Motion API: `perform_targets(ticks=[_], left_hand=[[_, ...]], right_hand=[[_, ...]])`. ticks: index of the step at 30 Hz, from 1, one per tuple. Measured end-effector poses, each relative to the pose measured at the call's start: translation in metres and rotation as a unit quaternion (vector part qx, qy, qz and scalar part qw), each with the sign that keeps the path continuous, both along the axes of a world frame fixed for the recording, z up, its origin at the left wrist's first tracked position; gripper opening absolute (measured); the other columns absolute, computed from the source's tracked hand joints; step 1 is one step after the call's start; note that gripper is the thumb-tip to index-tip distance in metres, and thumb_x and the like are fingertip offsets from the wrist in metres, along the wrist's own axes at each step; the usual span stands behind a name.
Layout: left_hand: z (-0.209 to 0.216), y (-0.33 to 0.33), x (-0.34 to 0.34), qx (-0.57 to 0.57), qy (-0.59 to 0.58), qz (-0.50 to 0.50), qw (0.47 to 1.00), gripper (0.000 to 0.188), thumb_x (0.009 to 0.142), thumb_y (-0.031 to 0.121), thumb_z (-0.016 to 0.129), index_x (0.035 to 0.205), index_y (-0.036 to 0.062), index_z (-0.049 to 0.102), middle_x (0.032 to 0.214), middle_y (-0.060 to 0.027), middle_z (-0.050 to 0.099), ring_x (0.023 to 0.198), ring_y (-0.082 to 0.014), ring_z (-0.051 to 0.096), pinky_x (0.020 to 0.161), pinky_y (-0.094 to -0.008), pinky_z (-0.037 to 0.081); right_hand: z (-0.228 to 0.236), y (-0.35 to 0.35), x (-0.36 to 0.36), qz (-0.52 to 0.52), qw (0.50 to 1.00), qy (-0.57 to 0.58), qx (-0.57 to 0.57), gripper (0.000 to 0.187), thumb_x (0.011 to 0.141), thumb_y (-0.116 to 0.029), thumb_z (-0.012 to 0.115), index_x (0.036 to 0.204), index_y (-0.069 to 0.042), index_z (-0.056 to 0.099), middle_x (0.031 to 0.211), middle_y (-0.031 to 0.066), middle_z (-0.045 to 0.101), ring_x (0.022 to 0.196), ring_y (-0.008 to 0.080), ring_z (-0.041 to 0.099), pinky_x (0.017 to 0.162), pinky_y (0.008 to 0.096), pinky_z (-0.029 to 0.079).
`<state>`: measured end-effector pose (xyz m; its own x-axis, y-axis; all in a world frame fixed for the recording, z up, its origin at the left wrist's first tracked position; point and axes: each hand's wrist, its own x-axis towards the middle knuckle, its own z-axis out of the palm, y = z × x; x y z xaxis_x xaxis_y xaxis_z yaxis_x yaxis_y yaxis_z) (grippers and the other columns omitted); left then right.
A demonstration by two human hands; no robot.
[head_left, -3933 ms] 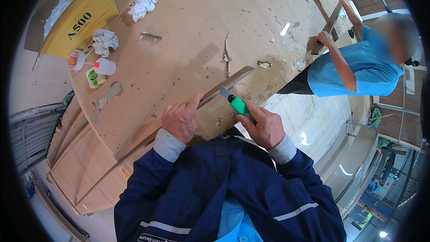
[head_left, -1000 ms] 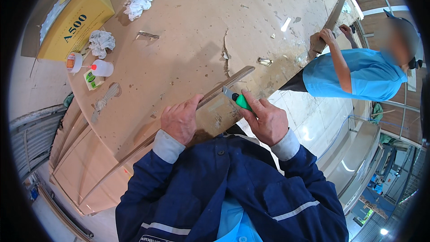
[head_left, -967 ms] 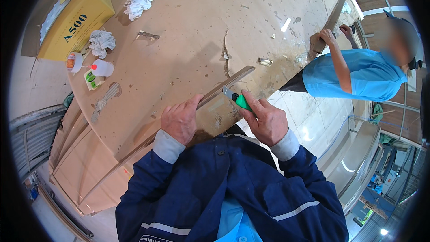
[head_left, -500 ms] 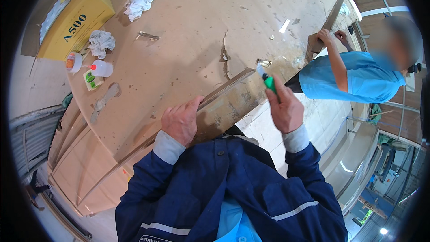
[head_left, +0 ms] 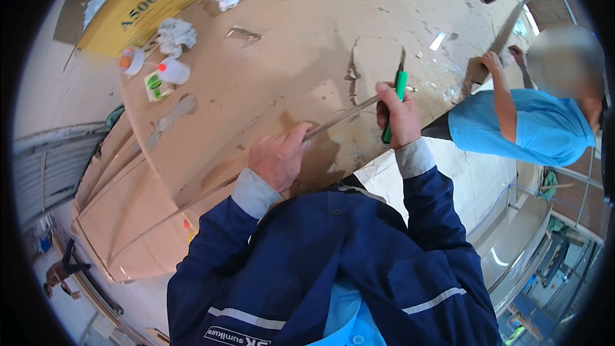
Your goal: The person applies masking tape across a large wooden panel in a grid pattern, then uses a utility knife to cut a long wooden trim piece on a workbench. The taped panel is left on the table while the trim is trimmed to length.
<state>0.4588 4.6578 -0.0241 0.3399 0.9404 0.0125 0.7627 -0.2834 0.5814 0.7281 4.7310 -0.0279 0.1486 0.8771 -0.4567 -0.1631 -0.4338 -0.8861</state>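
Landmark strip: long, thin brown strip (head_left: 343, 117), apparently wood; slants from lower left, beyond the tabletop edge, to upper right at the right hand.
Left hand: (head_left: 278, 157) fingers closed around the strip partway along, thumb on its upper side, pointing toward the strip's right end.
Right hand: (head_left: 401, 118) at the strip's right end, fingers wrapped round a knife; thumb side right by that end. Whether it pinches the strip too, cannot tell.
Knife: slim green-handled cutter (head_left: 400, 84) with a narrow blade; long axis steep across the strip's slant, blade pointing away from the wearer, beyond the strip and clear of it.
Key relation: strip's end lies just left of the right fingers, so right hand is the nearer to it; left hand sits farther down the same axis.
Tabletop: tan, stained, scuffed surface (head_left: 269, 83) under and beyond the strip.
Left beyond strip: white bottle with red tip (head_left: 175, 71), green-and-white packet (head_left: 157, 86), crumpled white wad (head_left: 176, 36); farther, yellow cardboard box (head_left: 144, 9).
Right beyond strip: co-worker in light-blue shirt (head_left: 522, 118), one hand at a tapered brown board (head_left: 503, 35).
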Motion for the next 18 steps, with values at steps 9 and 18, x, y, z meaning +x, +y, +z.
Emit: perform_targets(ticks=[9,18], left_hand=[[-0.024,-0.076,-0.125,-0.08,-0.002,0.063,0.995,0.041,0.099,0.034,0.066,0.134,0.0128,0.063,0.113,-0.0119,0.074,0.1,-0.0329,0.07,0.084,-0.0422,0.056],[-0.035,-0.124,-0.182,-0.084,0.007,0.129,0.988,0.059,0.096,0.05,0.068,0.14,0.0105,0.059,0.128,-0.0131,0.069,0.118,-0.0351,0.063,0.101,-0.0452,0.048]], right_hand=[[-0.003,0.021,-0.004,0.007,0.997,-0.06,0.047,0.024,0.094,-0.027,0.072,0.105,-0.006,0.068,0.068,0.0012,0.057,0.045,0.0098,0.048,0.041,0.0271,0.036],[0.029,0.037,-0.019,0.063,0.992,-0.032,0.103,0.038,0.099,-0.017,0.068,0.132,0.0,0.062,0.082,0.0025,0.062,0.056,0.0096,0.054,0.047,0.0239,0.04]])
